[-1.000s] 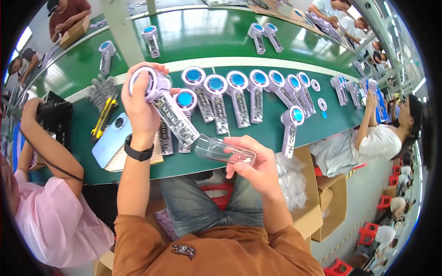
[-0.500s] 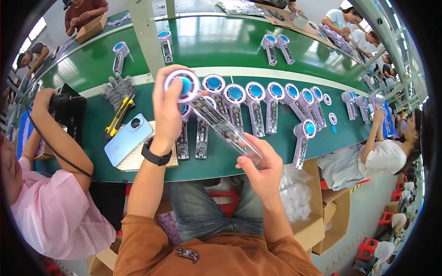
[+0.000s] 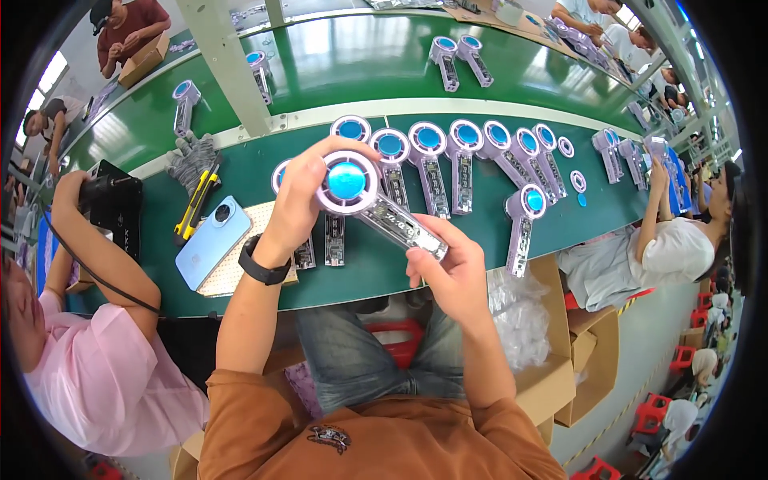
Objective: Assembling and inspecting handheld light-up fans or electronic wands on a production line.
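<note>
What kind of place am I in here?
Most likely a factory assembly line: a row of near-identical lavender devices lies on the green workbench, and several other people are at work nearby.

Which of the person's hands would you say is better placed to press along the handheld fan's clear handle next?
Probably the right hand: it holds the free end of the clear handle between thumb and fingers. The left hand holds the blue-centred fan head at the opposite end.
</note>
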Demonstrator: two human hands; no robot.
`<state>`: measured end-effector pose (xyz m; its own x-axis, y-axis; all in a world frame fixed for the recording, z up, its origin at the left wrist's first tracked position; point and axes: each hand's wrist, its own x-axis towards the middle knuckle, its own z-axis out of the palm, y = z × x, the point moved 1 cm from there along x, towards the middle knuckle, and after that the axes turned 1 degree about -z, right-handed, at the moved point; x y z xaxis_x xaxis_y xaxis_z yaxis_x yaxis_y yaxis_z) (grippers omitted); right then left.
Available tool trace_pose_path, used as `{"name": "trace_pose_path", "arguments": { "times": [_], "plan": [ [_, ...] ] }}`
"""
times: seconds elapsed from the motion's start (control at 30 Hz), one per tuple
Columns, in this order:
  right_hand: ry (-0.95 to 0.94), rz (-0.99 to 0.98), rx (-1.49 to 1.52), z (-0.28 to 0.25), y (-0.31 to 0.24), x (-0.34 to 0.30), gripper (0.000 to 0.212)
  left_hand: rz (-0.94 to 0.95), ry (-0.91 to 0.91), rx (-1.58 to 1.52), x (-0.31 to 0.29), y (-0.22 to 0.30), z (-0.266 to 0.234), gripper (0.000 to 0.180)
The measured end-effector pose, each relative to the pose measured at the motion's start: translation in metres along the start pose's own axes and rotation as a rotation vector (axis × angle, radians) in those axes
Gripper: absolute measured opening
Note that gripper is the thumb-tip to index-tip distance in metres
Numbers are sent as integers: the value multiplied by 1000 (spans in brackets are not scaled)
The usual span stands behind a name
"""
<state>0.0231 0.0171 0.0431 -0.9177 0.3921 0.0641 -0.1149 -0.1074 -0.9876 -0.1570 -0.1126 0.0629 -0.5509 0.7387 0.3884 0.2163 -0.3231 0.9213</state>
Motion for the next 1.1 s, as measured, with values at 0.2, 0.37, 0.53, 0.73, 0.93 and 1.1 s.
{"name": "trace_pose_path", "arguments": {
  "times": [0.2, 0.37, 0.53, 0.73, 0.93, 1.1],
  "plan": [
    [-63, -185, -501, 5, -26, 10, 39, -113, -5, -119, -3, -2, -4, 62],
    [-117, -210, -552, -6, -30, 23, 33, -157, 26, -161, -3, 1, -5, 70],
    [-101, -185, -520, -1, -27, 25, 32, -291, 136, -226, -1, -4, -3, 67],
    [-175, -124, -545, -9, -26, 35, 34, -375, 233, -306, -2, -6, 1, 67],
    [-299, -73, -604, -19, -17, 29, 36, -486, 211, -318, -8, -15, -2, 57],
    [-295, -76, -668, -21, -17, 27, 35, -468, 195, -198, -9, -14, -1, 55]
  ]
}}
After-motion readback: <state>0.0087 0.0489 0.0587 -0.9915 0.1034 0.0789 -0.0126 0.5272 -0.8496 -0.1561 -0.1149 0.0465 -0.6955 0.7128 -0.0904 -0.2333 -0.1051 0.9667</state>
